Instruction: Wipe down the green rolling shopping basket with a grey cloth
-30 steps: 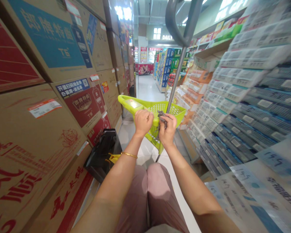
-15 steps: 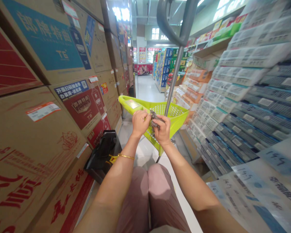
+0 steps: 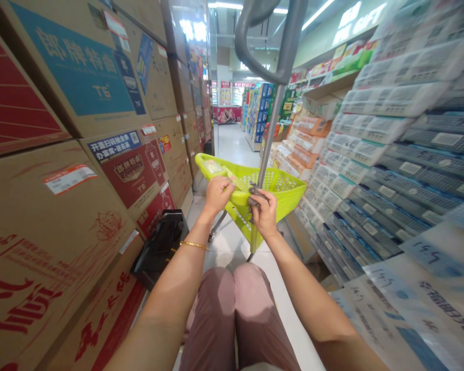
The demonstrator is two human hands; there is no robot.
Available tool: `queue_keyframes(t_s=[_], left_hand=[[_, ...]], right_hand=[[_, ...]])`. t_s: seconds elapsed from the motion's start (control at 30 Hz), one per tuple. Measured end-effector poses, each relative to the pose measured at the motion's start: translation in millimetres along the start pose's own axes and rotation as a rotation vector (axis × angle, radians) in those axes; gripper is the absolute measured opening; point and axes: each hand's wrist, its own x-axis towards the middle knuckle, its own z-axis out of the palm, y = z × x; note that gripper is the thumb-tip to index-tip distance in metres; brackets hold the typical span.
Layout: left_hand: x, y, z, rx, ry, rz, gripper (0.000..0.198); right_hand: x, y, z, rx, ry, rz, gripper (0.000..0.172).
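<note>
A bright green shopping basket cart (image 3: 288, 198) stands in front of my knees, with a grey metal pole (image 3: 271, 131) rising from it. My right hand (image 3: 265, 211) is closed around a crumpled grey-brown cloth-like thing (image 3: 254, 197) beside the pole, at the basket's near rim. My left hand (image 3: 219, 195) is closed at the left part of the rim, near a pale label on the green plastic. Whatever its fingers hold is too small to make out. A gold bracelet is on the left wrist.
Large cardboard boxes (image 3: 119, 175) are stacked high at the left. A black bag (image 3: 160, 247) stands on the floor beside them. At the right, packaged goods (image 3: 375, 149) are piled up. A tiled aisle (image 3: 232, 139) runs ahead to further shelves.
My hands have moved apart, the left one away from the crumpled thing, which stays in my right hand. The basket appears slightly farther right, and the pole's top farther left.
</note>
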Motion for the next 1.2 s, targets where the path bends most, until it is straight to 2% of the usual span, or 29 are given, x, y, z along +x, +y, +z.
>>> queue_keyframes(t_s=[0.2,0.27,0.37,0.43,0.53,0.7,0.83,0.93,1.2], left_hand=[[4,-6,-14.1,0.028,-0.088,0.030,0.035],[3,3,-19.2,0.139,-0.093,0.046,0.035],[1,25,-21.3,0.333,-0.042,0.075,0.033],[-2,40,-16.5,0.392,-0.088,0.094,0.032],[-6,51,-3.1,0.415,-0.113,-0.001,0.033],[-11,42,14.3,0.415,-0.031,0.038,0.033],[-11,34,17.9,0.420,0.009,0.083,0.035],[-9,32,18.1,0.413,0.019,0.094,0.035],[-8,33,13.9,0.360,0.029,0.103,0.036]], right_hand=[[7,-8,-5,0.048,-0.112,0.002,0.026],[12,-13,-6,0.065,-0.112,0.001,0.029],[19,-23,-3,0.095,-0.076,0.002,0.035],[22,-29,2,0.095,-0.034,0.000,0.037],[20,-30,10,0.028,0.031,-0.021,0.037],[4,-8,17,-0.074,0.029,-0.106,0.032],[-1,11,14,-0.046,0.006,-0.170,0.029],[-2,15,12,-0.037,0.003,-0.208,0.026],[-26,19,-5,-0.176,0.005,-0.147,0.024]])
